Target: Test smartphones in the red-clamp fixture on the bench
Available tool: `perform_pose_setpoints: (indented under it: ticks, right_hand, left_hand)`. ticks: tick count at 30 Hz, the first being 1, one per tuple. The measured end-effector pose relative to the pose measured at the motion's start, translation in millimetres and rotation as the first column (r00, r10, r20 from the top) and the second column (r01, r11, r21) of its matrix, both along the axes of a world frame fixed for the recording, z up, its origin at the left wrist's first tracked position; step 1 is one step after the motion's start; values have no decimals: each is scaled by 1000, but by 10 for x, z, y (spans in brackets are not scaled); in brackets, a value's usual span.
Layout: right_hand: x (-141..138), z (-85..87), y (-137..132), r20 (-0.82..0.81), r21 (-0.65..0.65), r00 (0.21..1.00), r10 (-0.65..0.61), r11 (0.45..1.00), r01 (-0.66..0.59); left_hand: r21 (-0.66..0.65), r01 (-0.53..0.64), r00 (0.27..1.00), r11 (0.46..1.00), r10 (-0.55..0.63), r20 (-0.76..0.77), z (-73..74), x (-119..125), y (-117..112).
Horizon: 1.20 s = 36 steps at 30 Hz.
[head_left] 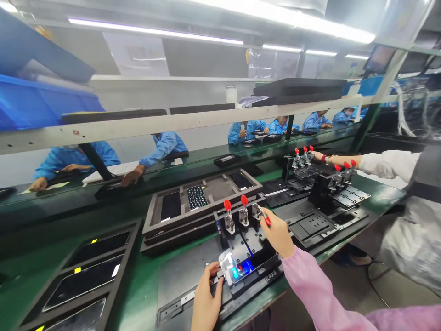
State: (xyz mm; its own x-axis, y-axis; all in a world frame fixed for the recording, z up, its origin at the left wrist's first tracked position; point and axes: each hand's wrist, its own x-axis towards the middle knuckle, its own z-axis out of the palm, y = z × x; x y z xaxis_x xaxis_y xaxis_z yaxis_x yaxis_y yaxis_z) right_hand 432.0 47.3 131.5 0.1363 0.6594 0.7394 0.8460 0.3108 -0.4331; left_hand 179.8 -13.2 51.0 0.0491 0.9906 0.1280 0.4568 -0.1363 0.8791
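Note:
My right hand [278, 233] is closed round the red-tipped handle of a toggle clamp [257, 211], which is tilted down toward me. That clamp is the rightmost in a row of three on a black clamping fixture [255, 276]; the other two red handles [227, 204] stand upright. Below the clamps sit metal press plates [241, 248]. At the fixture's left end, the thumb and forefinger of my left hand [208, 296] curl around its edge, beside a clear block [227, 266]. Blue light and a small lit screen [235, 271] show at the fixture's front.
Foam trays with phone screens lie at left [117, 285] and behind the fixture [151, 230]. Two similar clamp fixtures [341, 197] stand at right, where a co-worker's arm [341, 160] reaches in. A white rail [138, 126] crosses above the green bench; people in blue sit beyond.

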Motion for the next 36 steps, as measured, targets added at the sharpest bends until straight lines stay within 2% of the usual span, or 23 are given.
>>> perform_pose_setpoints:
  ticks: [3, 5, 8, 10, 13, 15, 19, 23, 27, 30, 32, 34, 36]
  right_hand:
    - [38, 332, -161, -114, 86, 991, -63, 994, 73]
    - [46, 520, -242, -225, 137, 974, -15, 989, 47]
    - [43, 595, -313, -291, 148, 954, 71, 989, -28]
    - [61, 497, -354, -273, 130, 959, 76, 991, -42]
    - [144, 233, -438, -254, 93, 965, 62, 995, -40]
    - [215, 45, -503, -270, 56, 962, 37, 998, -22]
    - [266, -261, -618, -323, 20, 946, 4, 1000, 3]
    - [112, -422, -706, -321, 41, 947, 25, 999, -12]
    - [-244, -456, -819, -249, 115, 955, 162, 984, -137]
    - [-607, -458, -901, -94, 204, 931, 354, 922, -330]
    - [-858, -480, -920, -1, 198, 869, 494, 852, -485]
    - [-1088, -525, -890, 37, 85, 788, 615, 784, -616]
    - [-1279, -583, -811, 37, -82, 729, 684, 729, -680]
  left_hand:
    - [-2, 10, 1000, 1000, -10, 0, -2, -19, 24]
    - [4, 4, 1000, 1000, -4, 5, 0, -19, 30]
    - [11, -10, 1000, 1000, 10, 10, -2, -8, 26]
    - [13, -23, 1000, 1000, 22, 15, -8, -29, 13]
    - [19, -68, 998, 997, 68, 5, -25, -194, -37]
    - [22, -126, 991, 992, 127, -30, -44, -418, -97]
    - [66, -244, 955, 968, 251, -160, -86, -1015, -272]
    - [107, -384, 885, 917, 398, -239, -116, -1513, -481]
    - [157, -526, 806, 836, 548, -223, -121, -1749, -699]
    - [175, -588, 780, 790, 610, -136, -89, -1745, -834]
    - [161, -596, 782, 787, 614, -105, -54, -1681, -892]
    - [130, -589, 794, 798, 601, -91, -22, -1599, -919]
    - [96, -572, 812, 815, 579, -75, -5, -1523, -920]
